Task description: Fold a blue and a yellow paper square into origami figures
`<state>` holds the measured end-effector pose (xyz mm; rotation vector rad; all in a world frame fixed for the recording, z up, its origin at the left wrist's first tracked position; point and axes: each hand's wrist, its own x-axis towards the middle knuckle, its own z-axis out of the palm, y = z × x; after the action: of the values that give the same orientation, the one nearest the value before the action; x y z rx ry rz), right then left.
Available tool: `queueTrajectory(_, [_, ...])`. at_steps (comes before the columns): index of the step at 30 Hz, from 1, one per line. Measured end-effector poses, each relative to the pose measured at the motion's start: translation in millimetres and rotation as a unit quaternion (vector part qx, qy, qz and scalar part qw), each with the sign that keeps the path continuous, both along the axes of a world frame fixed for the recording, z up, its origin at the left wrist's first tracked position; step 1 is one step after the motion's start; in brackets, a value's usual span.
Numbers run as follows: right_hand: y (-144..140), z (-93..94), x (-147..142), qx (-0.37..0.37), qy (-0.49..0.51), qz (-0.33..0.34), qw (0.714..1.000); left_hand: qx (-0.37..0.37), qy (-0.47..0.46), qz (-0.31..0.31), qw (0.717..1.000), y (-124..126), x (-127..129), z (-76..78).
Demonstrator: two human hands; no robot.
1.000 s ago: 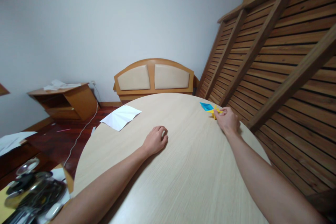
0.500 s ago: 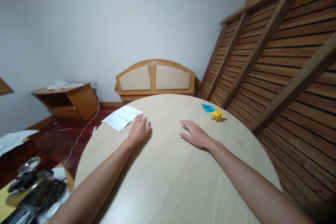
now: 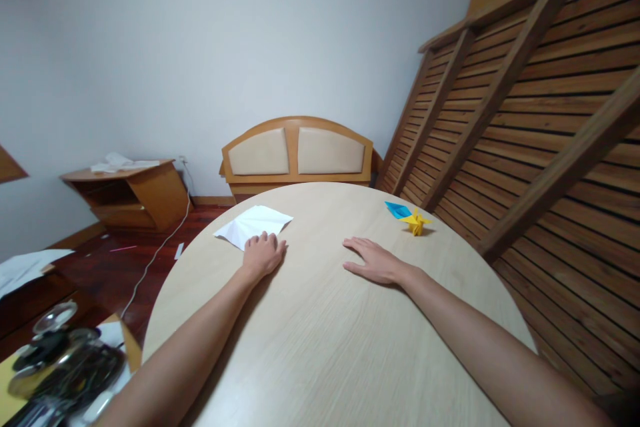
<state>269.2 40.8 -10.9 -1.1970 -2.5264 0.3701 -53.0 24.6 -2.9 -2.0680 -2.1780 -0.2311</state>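
Note:
A creased sheet of white paper [image 3: 253, 220] rests on the far left part of the round wooden table [image 3: 320, 340]. My left hand [image 3: 262, 257] is at its near right edge, fingers bent down onto the paper and thumb to the right. Flat on the table to the right lies my right hand [image 3: 376, 262], palm down and holding nothing, with the thumb spread from the fingers. Beyond that hand stands a yellow folded-paper bird [image 3: 415, 221], next to a blue folded-paper piece [image 3: 398, 209].
Behind the table is a padded wooden headboard [image 3: 297, 150]. A slatted wooden frame [image 3: 530, 167] leans along the right side. At the left are a low cabinet [image 3: 130, 193] with papers on top, a white cable [image 3: 155, 257] on the floor, and a cluttered surface [image 3: 65, 367].
The white paper has slid to the right, closer in front of my left hand, whose fingers are now more bent. My right hand has stayed in place.

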Motion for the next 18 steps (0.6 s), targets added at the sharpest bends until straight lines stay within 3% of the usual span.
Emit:
queueTrajectory(3, [9,1.5,-1,-0.020,0.032,-0.008,0.999,0.009,-0.025,-0.142,0.990,-18,33,5.3])
queueTrajectory(5, [12,-0.3,-4,-0.025,0.076,-0.029,0.996,0.013,-0.049,-0.248,0.967,-30,53,8.7])
queueTrajectory(8, [10,-4.9,-7,0.007,0.137,-0.078,0.987,-0.011,-0.083,-0.397,0.914,-47,75,13.9])
queueTrajectory(11, [7,-8.6,-6,0.042,0.148,-0.085,0.984,-0.048,-0.132,-0.505,0.852,-59,84,19.0])
queueTrajectory(14, [7,-11.4,-2,0.058,0.115,-0.049,0.990,-0.090,-0.208,-0.527,0.819,-61,83,21.9])
queueTrajectory(16, [10,-13.0,1,0.061,0.093,-0.038,0.993,-0.103,-0.246,-0.496,0.827,-55,77,20.6])
queueTrajectory(18, [13,-14.3,5,0.061,0.084,-0.034,0.994,-0.078,-0.252,-0.443,0.857,-43,66,15.7])
